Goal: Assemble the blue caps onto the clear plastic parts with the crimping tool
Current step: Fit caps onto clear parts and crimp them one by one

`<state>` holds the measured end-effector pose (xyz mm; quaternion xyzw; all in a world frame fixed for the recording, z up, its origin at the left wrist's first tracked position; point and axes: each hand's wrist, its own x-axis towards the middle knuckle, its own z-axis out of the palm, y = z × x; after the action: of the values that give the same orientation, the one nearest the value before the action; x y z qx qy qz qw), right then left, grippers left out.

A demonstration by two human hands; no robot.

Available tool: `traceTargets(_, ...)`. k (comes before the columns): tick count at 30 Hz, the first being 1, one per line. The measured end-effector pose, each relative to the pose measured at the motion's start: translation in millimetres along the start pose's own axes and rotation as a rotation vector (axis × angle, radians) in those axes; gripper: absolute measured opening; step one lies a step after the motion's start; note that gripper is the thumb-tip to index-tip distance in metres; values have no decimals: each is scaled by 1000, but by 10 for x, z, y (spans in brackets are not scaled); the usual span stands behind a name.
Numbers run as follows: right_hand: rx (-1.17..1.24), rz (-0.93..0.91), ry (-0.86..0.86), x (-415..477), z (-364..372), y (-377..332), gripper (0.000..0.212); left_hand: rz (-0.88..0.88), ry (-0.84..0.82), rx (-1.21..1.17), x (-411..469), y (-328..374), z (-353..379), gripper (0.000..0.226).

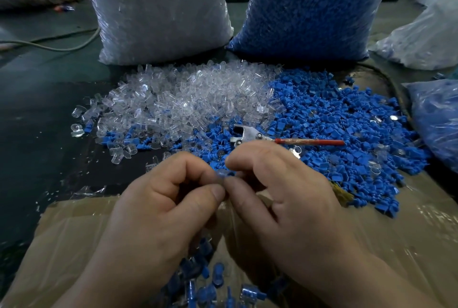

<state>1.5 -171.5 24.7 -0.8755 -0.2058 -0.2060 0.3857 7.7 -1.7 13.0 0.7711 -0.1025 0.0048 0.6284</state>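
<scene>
A small piece (pixel 223 174), clear with blue in it and rather blurred, is being pinched at the centre of the frame by the left hand (pixel 158 198) and the right hand (pixel 280 188), with thumbs and forefingers curled on it and the fingertips being held together. Just above the hands, the crimping tool (pixel 250 134), silver-headed with a thin red handle, is being left lying on the blue caps (pixel 347 119). The clear plastic parts (pixel 188 99), small glossy cups, are being kept heaped at the upper centre, touching the blue heap on its left
</scene>
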Motion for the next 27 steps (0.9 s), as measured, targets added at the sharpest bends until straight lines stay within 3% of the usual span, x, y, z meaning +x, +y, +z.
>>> traceTargets(9, -41, 9, -146, 19, -79, 26, 20, -55, -123, -154, 32, -46, -40, 29)
traceTargets(15, -19, -53, -160, -17, -36, 39, 26, -126, -55, -255, 54, -9, -5, 31)
traceTargets(19, -138, -92, -187, -5, -61, 46, 37, -97, 18, -204, 75, -27, 15, 21)
traceTargets(22, -414, 76, -171, 88, -219, 188, 50, -118, 80, -236, 91, -81, -20, 19)
traceTargets(25, -653, 356, -315, 191, -423, 421, 72, -130, 76, -254, 104, -97, -70, 31)
traceTargets(27, -689, 461, -410, 205, -476, 536, 79, -134, 63, -253, 111, -96, -88, 39)
